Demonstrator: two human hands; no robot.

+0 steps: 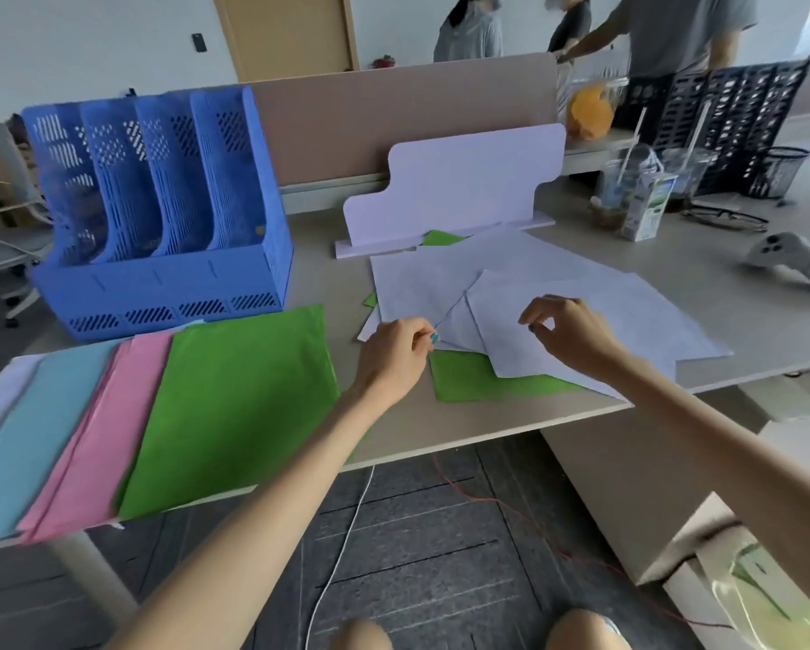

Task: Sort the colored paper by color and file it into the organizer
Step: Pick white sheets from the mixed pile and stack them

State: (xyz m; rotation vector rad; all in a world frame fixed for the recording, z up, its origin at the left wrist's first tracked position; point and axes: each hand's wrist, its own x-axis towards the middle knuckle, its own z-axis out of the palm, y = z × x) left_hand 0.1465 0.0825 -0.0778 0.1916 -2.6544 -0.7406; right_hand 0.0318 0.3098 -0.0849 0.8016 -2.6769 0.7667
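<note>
A blue organizer point(159, 279) with several upright slots stands at the back left of the desk. In front of it lie sorted stacks: light blue paper point(32, 433), pink paper point(112, 424) and green paper point(234, 405). To the right, a loose pile of white sheets point(557, 293) covers a green sheet point(468, 377), and another green sheet point(440, 237) peeks out behind. My left hand point(396, 358) pinches the corner of a white sheet. My right hand point(571, 337) hovers over the white pile with fingers curled, thumb and forefinger close together.
A white bookend-shaped divider point(454, 190) stands behind the pile. Drink cups, a carton point(646, 208), glasses point(726, 218) and a phone point(792, 260) lie at the right. A black organizer point(731, 119) is at the back right. People stand beyond the partition. Cables hang below the desk edge.
</note>
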